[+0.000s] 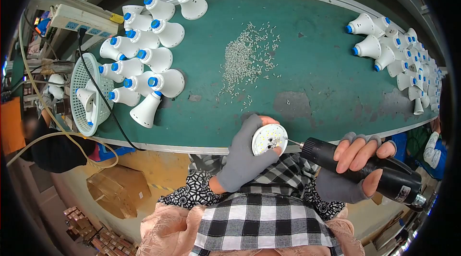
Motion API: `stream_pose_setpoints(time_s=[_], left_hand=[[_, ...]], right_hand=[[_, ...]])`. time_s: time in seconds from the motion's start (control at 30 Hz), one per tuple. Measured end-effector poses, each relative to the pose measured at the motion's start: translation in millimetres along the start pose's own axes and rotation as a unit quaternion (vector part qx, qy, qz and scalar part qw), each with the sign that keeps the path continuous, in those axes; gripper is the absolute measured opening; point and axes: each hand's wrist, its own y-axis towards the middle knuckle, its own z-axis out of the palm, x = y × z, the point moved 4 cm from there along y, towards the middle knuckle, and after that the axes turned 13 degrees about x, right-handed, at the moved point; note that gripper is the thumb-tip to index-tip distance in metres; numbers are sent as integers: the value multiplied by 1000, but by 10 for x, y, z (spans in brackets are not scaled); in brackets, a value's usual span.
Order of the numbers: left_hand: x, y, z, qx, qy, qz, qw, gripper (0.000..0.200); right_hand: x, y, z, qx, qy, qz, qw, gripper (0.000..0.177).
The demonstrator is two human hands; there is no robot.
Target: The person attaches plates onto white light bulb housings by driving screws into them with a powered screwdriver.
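Observation:
My left hand (252, 148), in a grey fingerless glove, grips a round white LED bulb base (270, 133) with its LED board facing up. Around a black power screwdriver (331, 155) are the fingers of my right hand (355, 167), gloved the same way. The thin bit points left, its tip right at the edge of the LED board. Beyond my hands, a pile of small screws (245, 57) lies spread over the green table (206, 121).
White bulb housings with blue caps (161, 59) stand in a group at the left, and more housings (367, 47) fill the right side. A pale green basket (103, 107), a power strip (81, 22) and a black cable (98, 88) are at the left edge. A person (55, 148) is beyond it.

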Motion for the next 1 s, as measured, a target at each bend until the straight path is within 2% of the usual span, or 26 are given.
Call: stream_pose_setpoints(time_s=[0.17, 0.27, 0.37, 0.47, 0.57, 0.67, 0.77, 0.83, 1.0], left_hand=[[6, 10, -7, -10, 62, 31, 998, 40], [0, 14, 1, -10, 64, 33, 997, 40], [-14, 16, -1, -10, 71, 29, 997, 39], [8, 14, 5, -12, 60, 35, 997, 39], [4, 16, 10, -12, 79, 38, 996, 39], [11, 14, 1, -3, 59, 30, 998, 39], [39, 16, 4, -1, 19, 9, 1000, 39], [31, 11, 1, 6, 26, -1, 1000, 40], [-27, 33, -44, 48, -50, -22, 997, 52]], right_hand=[[-21, -14, 23, 1, -18, 11, 1000, 30], [27, -67, -13, 4, 9, 59, 998, 43], [23, -51, -2, 7, 3, 62, 998, 43], [-27, 24, 67, 8, -27, 32, 999, 30], [-48, 44, 71, 29, -15, 35, 999, 27], [-67, 49, 107, 41, -24, 41, 998, 26], [-6, 10, 110, 72, 6, 101, 992, 40], [35, 21, 137, 70, -2, 134, 988, 40], [-37, 177, 16, 94, 68, 70, 991, 39]])
